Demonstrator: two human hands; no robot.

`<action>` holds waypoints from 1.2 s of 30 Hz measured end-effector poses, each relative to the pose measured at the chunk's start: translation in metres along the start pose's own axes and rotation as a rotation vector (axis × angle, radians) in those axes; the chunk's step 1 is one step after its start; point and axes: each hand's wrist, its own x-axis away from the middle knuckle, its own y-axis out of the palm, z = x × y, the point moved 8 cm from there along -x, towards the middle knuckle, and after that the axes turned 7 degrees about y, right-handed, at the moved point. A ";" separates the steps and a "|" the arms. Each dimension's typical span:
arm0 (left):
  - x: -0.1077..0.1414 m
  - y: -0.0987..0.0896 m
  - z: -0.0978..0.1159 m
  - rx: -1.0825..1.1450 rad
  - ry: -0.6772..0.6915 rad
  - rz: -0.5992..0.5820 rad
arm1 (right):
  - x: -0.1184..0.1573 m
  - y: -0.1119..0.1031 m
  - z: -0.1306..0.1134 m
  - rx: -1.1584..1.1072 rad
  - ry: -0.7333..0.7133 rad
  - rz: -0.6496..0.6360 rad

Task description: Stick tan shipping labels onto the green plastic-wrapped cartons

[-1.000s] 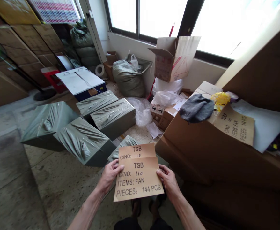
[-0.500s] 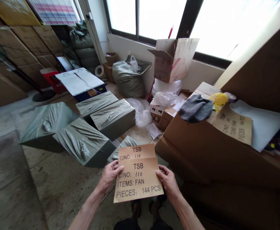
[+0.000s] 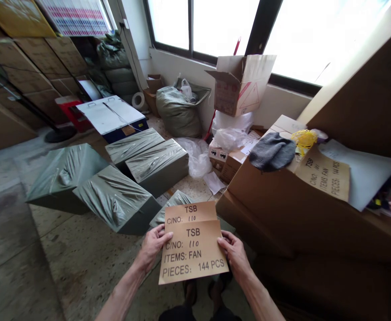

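Note:
Two brown paper labels, overlapping, are held up in front of me, printed "TSB", "ITEMS: FAN" and "PIECES: 144 PCS", with "110" handwritten. My left hand pinches their left edge, thumb on the front. At the right edge my right hand grips them the same way. Just behind the labels is a green plastic-wrapped carton, partly hidden by them. Another such label lies on a large cardboard box to the right, beside a dark grey cloth and yellow string.
Several green wrapped cartons stand on the floor at left. Behind them are a white-topped blue box, a stuffed sack and crumpled clear plastic. An open carton sits below the window. A pedestal fan stands far left.
The view has shifted very slightly. Both hands keep the same hold on the paper labels, which have barely moved.

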 end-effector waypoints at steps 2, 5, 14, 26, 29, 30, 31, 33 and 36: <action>0.000 0.001 0.000 -0.003 0.000 0.001 | 0.001 0.000 -0.001 -0.007 0.001 0.005; 0.001 0.003 0.001 -0.010 -0.009 -0.005 | 0.004 -0.001 -0.003 -0.016 -0.004 0.016; 0.004 0.011 0.004 -0.008 -0.031 -0.052 | 0.004 -0.003 -0.005 -0.022 -0.010 0.035; 0.002 0.014 0.000 -0.027 -0.025 -0.078 | 0.008 -0.006 -0.009 -0.007 -0.037 0.050; 0.002 0.016 0.001 -0.015 -0.026 -0.075 | 0.008 -0.006 -0.010 -0.021 -0.034 0.047; 0.002 0.016 0.001 -0.012 -0.028 -0.077 | 0.009 -0.006 -0.010 -0.025 -0.037 0.046; 0.001 0.016 0.001 -0.010 -0.031 -0.080 | 0.009 -0.006 -0.012 -0.026 -0.043 0.045; 0.000 0.017 0.000 -0.007 -0.032 -0.083 | 0.010 -0.004 -0.015 -0.024 -0.052 0.037; -0.001 0.016 0.000 -0.006 -0.022 -0.087 | 0.011 -0.002 -0.016 -0.030 -0.047 0.025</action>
